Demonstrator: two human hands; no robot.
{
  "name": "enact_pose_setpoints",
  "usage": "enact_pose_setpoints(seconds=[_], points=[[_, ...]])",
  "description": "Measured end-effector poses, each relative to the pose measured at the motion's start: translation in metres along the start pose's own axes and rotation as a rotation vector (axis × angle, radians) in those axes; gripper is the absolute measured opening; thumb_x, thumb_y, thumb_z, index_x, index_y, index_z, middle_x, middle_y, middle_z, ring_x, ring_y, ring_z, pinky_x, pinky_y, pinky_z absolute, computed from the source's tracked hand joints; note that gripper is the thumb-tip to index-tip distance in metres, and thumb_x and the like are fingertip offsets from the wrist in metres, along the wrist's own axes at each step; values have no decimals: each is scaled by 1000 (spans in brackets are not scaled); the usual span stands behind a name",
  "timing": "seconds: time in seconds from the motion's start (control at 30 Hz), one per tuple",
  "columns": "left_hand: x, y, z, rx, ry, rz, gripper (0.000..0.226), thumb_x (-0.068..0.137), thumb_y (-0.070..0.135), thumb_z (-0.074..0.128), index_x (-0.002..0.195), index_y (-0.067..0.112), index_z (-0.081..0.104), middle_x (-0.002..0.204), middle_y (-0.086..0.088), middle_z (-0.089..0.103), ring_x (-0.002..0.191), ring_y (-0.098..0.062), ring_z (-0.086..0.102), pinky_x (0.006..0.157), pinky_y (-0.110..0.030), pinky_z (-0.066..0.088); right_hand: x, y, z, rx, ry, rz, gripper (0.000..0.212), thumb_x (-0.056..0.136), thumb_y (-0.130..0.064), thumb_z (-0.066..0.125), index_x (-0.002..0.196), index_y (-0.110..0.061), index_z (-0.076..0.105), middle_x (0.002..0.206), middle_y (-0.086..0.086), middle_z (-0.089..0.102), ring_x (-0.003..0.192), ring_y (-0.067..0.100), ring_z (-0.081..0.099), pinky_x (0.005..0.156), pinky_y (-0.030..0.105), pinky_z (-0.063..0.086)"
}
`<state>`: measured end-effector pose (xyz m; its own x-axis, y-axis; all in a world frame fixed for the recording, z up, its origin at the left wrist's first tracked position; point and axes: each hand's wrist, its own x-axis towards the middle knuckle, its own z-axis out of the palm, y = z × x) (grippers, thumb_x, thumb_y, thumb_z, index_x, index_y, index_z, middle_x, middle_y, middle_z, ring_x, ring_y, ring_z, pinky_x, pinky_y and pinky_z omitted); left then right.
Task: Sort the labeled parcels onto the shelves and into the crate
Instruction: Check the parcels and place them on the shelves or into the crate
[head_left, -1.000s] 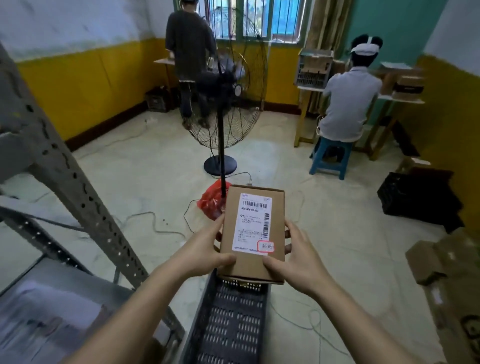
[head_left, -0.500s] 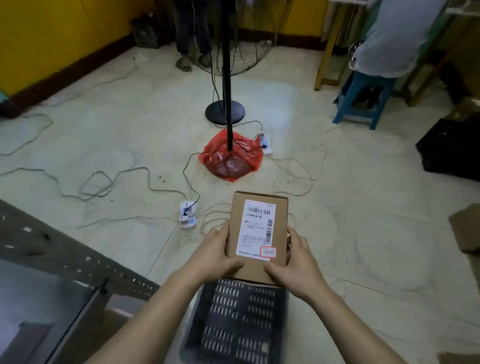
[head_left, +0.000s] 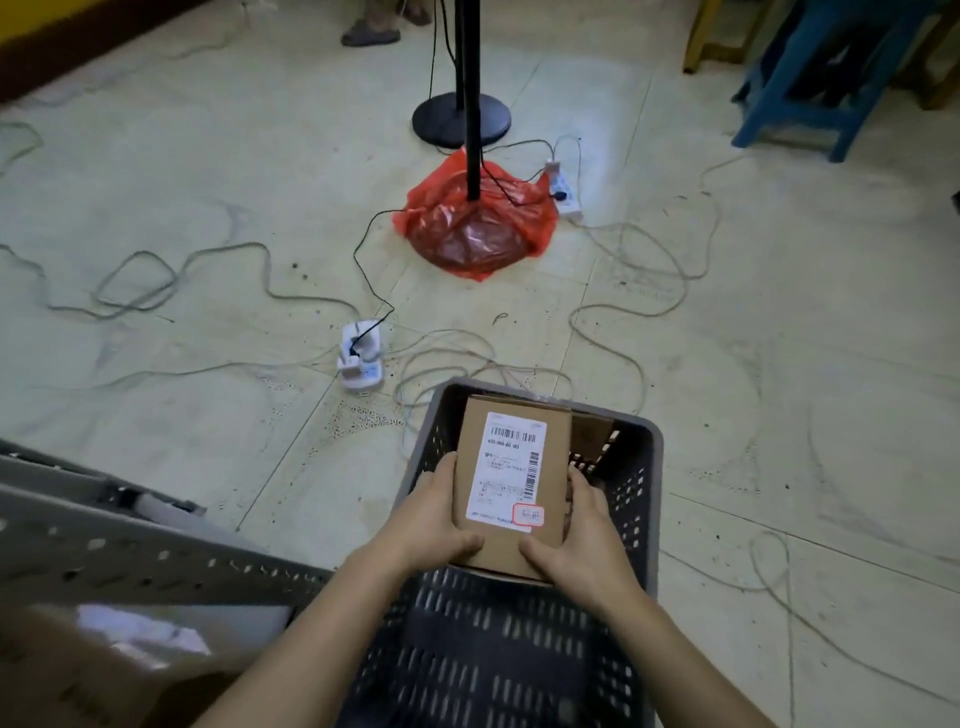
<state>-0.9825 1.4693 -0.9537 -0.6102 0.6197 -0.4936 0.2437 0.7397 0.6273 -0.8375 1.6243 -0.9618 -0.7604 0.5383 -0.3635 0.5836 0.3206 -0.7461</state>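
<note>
step: lowering parcel into crate | left hand and right hand fingers clamped on its long sides, label up for reading | far end, atop another box

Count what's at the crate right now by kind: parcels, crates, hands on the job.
Parcels: 2, the labeled parcel held in both hands and a second box behind it.
Crates: 1, the dark crate.
Hands: 2, left hand and right hand.
Total: 5

The parcel carries a white label, between both thumbs: barcodes only, printed text illegible.
</note>
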Motion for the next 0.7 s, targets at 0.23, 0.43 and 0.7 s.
enact_pose_setpoints(seconds=[0.23, 0.43, 0.7], points=[[55, -67, 65, -1, -35, -74, 107, 62, 33, 76, 148, 35, 13, 125, 1, 41, 112, -16, 52, 94, -31, 50, 46, 70, 64, -22, -45, 24, 93, 70, -33, 75, 148, -35, 24, 132, -5, 40, 116, 15, 53, 93, 32, 48], [89, -97, 98, 35, -46, -161, 118, 64, 38, 74, 154, 35, -3, 139, -5, 35, 128, -28, 47, 106, -43, 44, 73, 109, 104, -20, -52, 83, 95, 66, -31, 75, 148, -33, 27, 137, -4, 42, 107, 12, 53, 90, 32, 50], [124, -134, 128, 132, -66, -224, 118, 78, 34, 73, 157, 19, -13, 161, -9, 17, 141, -27, 37, 113, -36, 37, 102, 146, 151, -39, -81, 136, 101, 67, -29, 78, 149, -36, 21, 121, -8, 38, 110, 19, 58, 90, 35, 53]])
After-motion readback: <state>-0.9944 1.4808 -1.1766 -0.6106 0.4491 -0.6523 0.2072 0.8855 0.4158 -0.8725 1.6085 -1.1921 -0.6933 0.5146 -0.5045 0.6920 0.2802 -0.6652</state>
